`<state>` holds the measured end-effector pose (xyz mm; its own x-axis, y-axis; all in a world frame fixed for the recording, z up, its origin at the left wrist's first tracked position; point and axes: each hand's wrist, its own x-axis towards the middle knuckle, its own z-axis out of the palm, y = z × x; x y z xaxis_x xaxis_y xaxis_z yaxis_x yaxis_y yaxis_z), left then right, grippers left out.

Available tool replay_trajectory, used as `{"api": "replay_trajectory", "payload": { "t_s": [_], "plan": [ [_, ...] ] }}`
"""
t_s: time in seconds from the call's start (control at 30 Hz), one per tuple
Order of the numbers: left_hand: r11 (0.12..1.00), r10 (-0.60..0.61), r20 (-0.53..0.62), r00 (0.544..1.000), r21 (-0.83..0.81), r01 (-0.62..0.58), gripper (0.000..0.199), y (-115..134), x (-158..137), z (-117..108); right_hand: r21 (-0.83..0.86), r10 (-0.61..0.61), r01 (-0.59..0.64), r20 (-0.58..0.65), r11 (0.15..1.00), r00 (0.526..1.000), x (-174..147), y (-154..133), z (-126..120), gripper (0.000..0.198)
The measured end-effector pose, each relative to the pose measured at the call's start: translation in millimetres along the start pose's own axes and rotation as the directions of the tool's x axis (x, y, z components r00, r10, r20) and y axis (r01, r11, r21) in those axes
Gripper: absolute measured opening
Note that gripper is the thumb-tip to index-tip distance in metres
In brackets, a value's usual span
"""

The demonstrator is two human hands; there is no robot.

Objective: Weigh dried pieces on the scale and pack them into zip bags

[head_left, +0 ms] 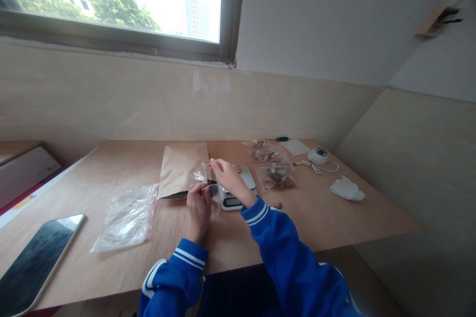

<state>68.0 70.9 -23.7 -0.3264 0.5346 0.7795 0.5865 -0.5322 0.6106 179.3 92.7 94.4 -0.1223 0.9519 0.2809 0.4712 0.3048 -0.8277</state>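
Observation:
Between my two hands is a clear plastic zip bag (201,173), with some dark stuff showing low inside it. My left hand (199,205) pinches the bag's near edge. On the far edge, by its red strip, the fingers of my right hand (225,173) are closed. Behind the bag lies a brown kraft paper pouch (180,166), flat on the table. A white kitchen scale (247,178) sits under my right forearm, partly hidden, with a small brownish piece on its plate. Left of the pouch rests a stack of clear zip bags (128,218).
Several filled zip bags (275,176) of brown dried pieces lie right of the scale. Farther right are a white dome camera (318,155) with its cable, a crumpled white tissue (347,188) and a white paper (295,146). A large phone (39,262) lies at the left front.

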Motion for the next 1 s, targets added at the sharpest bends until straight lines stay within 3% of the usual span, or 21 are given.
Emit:
{"api": "replay_trajectory", "payload": {
  "t_s": [0.1, 0.17, 0.23, 0.33, 0.5, 0.77, 0.9, 1.0],
  "plan": [
    [0.999, -0.02, -0.015, 1.0, 0.025, 0.02, 0.019, 2, -1, -1, 0.059, -0.09, 0.101, -0.162, 0.993, 0.983, 2, 18, -9, 0.039],
    [0.999, -0.036, -0.025, 0.999, 0.031, 0.037, 0.02, 3, -1, -1, -0.081, -0.112, 0.096, -0.228, 0.992, 0.967, 4, 40, -11, 0.032],
    [0.997, -0.062, -0.031, 0.998, 0.034, 0.063, 0.021, 3, -1, -1, -0.284, -0.121, 0.063, -0.194, 0.957, 0.973, 3, 63, -8, 0.029],
    [0.994, -0.1, -0.03, 0.995, 0.037, 0.101, 0.023, 3, 0, -1, -0.483, -0.078, 0.033, -0.074, 0.875, 0.994, -2, 90, 1, 0.039],
    [0.992, -0.126, -0.032, 0.992, 0.023, 0.126, 0.021, 2, -1, -1, -0.516, -0.042, 0.02, -0.031, 0.857, 0.999, -1, 104, 2, 0.02],
    [0.99, -0.141, -0.023, 0.99, -0.001, 0.141, 0.022, 4, -1, -1, -0.305, -0.066, 0.006, -0.187, 0.952, 0.98, 4, 119, -21, 0.022],
    [0.993, -0.113, -0.02, 0.993, 0.024, 0.113, 0.02, 3, -1, 0, 0.054, 0.06, -0.045, -0.311, 0.998, 0.949, 6, 109, -28, 0.027],
    [0.994, -0.11, -0.024, 0.994, 0.024, 0.11, 0.02, 3, -2, 0, 0.369, 0.125, -0.016, -0.274, 0.929, 0.954, 7, 83, -26, 0.04]
  ]
}}
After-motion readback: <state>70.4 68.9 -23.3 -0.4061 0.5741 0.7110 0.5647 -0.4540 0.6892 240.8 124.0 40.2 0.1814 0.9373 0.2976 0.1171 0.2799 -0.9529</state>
